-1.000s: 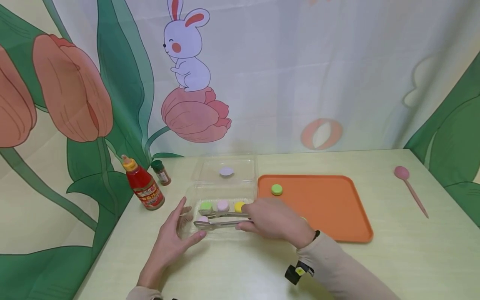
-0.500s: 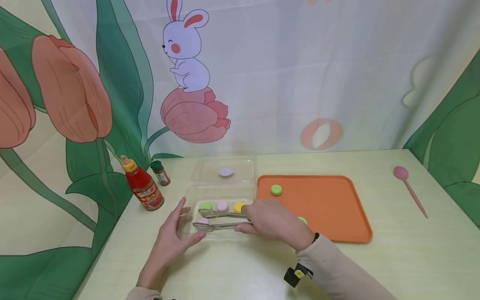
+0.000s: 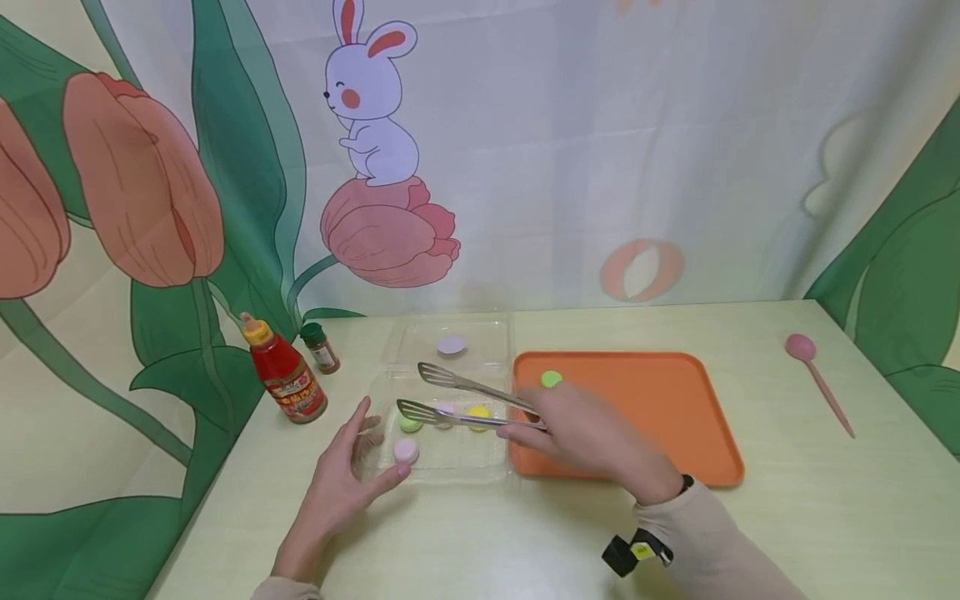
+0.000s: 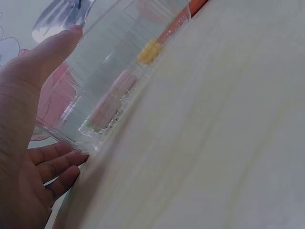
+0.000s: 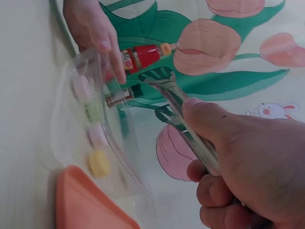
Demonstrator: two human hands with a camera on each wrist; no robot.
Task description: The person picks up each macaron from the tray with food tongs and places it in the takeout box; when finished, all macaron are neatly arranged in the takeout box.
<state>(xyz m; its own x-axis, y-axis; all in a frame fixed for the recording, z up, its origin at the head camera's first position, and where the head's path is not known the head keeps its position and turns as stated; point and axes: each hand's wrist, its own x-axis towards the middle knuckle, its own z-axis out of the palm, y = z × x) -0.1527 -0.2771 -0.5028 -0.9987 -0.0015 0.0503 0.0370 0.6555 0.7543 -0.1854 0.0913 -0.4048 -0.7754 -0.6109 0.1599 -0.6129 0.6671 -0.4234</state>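
My right hand (image 3: 596, 433) grips metal tongs (image 3: 480, 419), spread apart with nothing between their tips, above a clear plastic box (image 3: 457, 462). Inside the box are a green macaron (image 3: 410, 424), a pink macaron (image 3: 406, 451), another pink one partly behind the tongs, and a yellow macaron (image 3: 478, 413). My left hand (image 3: 337, 479) rests at the box's left front corner, thumb at the front wall and extended fingers along the left side. On the orange tray (image 3: 660, 408) lies a green macaron (image 3: 551, 379), close beside my right hand.
The box's raised lid (image 3: 408, 342) bears a pale purple oval (image 3: 452, 345). A red sauce bottle (image 3: 288, 375) and a small green-capped spice jar (image 3: 321, 348) stand at the back left. A pink spoon (image 3: 825, 387) lies at the far right.
My right hand has lifted the tongs up and drawn them to the right, away from the front pink macaron, which is now uncovered. My left hand has stayed in place.
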